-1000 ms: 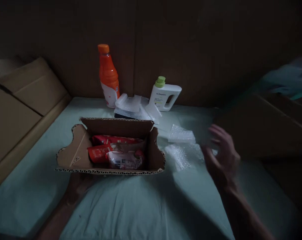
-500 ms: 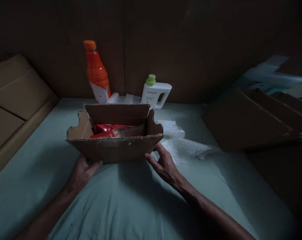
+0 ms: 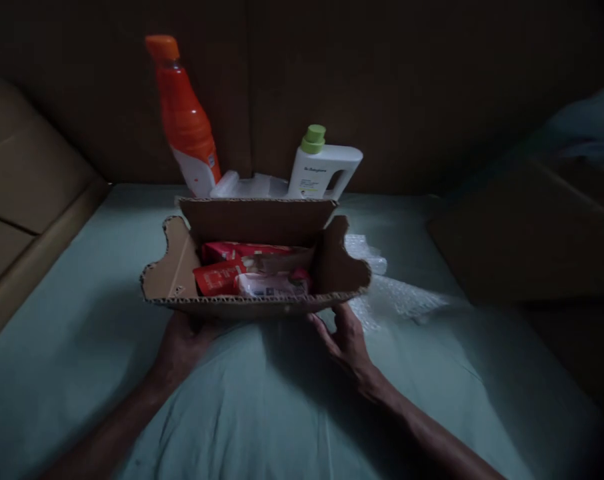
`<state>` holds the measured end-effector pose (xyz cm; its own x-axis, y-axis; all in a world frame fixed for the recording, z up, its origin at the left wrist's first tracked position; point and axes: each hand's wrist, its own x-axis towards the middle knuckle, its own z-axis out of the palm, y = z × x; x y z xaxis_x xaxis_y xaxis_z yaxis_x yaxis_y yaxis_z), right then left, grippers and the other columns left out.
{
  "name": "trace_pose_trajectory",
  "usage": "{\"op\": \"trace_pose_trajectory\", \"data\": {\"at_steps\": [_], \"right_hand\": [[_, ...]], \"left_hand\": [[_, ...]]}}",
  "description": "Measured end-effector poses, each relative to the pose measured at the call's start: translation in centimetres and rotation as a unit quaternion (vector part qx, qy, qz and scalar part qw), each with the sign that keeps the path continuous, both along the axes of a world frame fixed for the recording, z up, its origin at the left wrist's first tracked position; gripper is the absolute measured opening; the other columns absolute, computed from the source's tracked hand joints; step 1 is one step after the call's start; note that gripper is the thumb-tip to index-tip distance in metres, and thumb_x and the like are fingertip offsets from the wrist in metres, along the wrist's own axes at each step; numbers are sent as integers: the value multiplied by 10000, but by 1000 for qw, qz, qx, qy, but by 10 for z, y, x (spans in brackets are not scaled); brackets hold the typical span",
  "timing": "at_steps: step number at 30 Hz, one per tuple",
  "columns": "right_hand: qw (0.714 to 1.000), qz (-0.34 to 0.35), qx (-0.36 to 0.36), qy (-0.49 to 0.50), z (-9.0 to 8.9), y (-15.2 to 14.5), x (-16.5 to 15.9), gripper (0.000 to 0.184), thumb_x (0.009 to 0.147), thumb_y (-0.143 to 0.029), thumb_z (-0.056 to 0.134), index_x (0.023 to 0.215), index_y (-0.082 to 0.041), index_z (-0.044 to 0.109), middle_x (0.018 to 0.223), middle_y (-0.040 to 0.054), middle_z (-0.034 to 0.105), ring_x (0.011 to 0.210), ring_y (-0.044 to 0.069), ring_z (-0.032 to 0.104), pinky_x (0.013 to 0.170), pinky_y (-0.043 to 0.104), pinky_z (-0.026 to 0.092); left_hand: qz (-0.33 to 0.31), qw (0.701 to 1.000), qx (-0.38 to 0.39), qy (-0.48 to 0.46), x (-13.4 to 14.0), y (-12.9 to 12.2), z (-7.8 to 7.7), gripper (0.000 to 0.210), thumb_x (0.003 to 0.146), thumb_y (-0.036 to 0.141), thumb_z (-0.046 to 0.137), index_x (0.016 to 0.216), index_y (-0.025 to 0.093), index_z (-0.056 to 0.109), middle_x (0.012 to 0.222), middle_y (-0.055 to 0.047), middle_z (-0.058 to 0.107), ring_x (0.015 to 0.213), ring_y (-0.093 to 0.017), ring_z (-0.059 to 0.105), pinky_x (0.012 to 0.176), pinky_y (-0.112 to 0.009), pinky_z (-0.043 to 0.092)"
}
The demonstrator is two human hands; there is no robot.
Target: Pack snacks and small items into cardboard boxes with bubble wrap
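Note:
An open cardboard box [image 3: 262, 309] with curved, cut-down side walls is held between my two hands above the green cloth. My left hand [image 3: 185, 343] grips its lower left, fingers hidden beneath. At the lower right, my right hand [image 3: 345, 340] supports it, thumb along the near face and other fingers out of sight behind the corner. Inside lie a red packet [image 3: 219, 276], a darker red pack [image 3: 252, 250] behind it, and a white and pink packet [image 3: 275, 285] at the front.
At the back stand an orange bottle [image 3: 187, 127] and a white jug [image 3: 315, 170] with a green cap. Clear plastic wrap [image 3: 255, 186] lies between them. Bubble wrap [image 3: 407, 298] is right of the box. Cardboard boxes flank the green cloth [image 3: 262, 413], left [image 3: 27, 167] and right [image 3: 522, 240].
The box has come nearer and tipped toward me, so more of its contents shows, including the white and pink packet. Both hands moved with it. The camera view has also shifted.

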<state>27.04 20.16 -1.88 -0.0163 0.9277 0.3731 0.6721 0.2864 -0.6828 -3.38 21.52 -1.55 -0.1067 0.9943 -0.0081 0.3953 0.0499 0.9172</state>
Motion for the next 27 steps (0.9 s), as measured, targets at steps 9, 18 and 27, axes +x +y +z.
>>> {"op": "trace_pose_trajectory", "data": {"at_steps": [9, 18, 27], "right_hand": [[994, 31, 30, -104, 60, 20, 22, 456, 933, -192, 503, 1384, -252, 538, 1432, 129, 575, 1273, 295, 562, 1051, 530, 496], [985, -109, -39, -130, 78, 75, 89, 136, 791, -195, 644, 892, -171, 732, 1118, 173, 728, 1122, 340, 604, 984, 522, 458], [962, -72, -70, 255, 93, -29, 85, 331, 885, -531, 601, 910, -206, 658, 779, 27, 662, 629, 147, 572, 581, 262, 465]], "left_hand": [[2, 998, 44, -44, 12, 32, 10, 683, 737, 354, 700, 1370, 181, 510, 1372, -127, 623, 1335, -307, 551, 1199, -486, 367], [-10, 997, 1, -83, 5, -99, -22, 707, 905, 434, 617, 1529, 255, 338, 1574, -171, 433, 1447, -339, 444, 1192, -563, 368], [-28, 997, -18, -65, 7, -118, 10, 485, 875, 467, 626, 1297, 230, 607, 1425, -132, 589, 1245, -310, 611, 1073, -502, 494]]}}
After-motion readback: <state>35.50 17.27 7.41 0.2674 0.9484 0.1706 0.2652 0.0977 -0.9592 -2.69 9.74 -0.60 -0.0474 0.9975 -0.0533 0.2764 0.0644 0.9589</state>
